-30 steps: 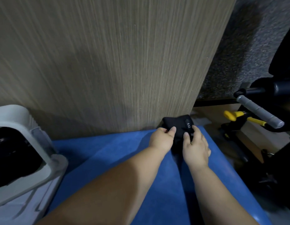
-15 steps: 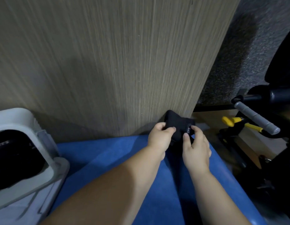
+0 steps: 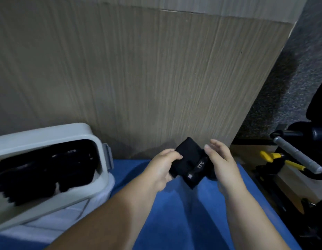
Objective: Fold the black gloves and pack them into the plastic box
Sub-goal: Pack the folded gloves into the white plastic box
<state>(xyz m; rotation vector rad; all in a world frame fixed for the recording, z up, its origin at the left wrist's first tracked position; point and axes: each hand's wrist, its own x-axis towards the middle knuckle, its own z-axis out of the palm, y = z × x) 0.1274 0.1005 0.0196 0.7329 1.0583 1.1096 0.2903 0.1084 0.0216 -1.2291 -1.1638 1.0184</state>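
Note:
A folded black glove with a small white logo tab is lifted above the blue surface, near the wooden panel. My left hand grips its left side, thumb on top and fingers curled under. My right hand is beside the glove's right edge with fingers straight, touching or just off it. The plastic box, white-rimmed and open, stands at the left and holds several black gloves.
A tall wooden panel rises right behind the blue surface. To the right, past the surface's edge, stands black equipment with a grey handle and yellow-handled tools.
The glove has been lifted off the blue surface and turned. My right hand has let go and opened beside it; my left hand keeps hold. The view has swung left toward the box.

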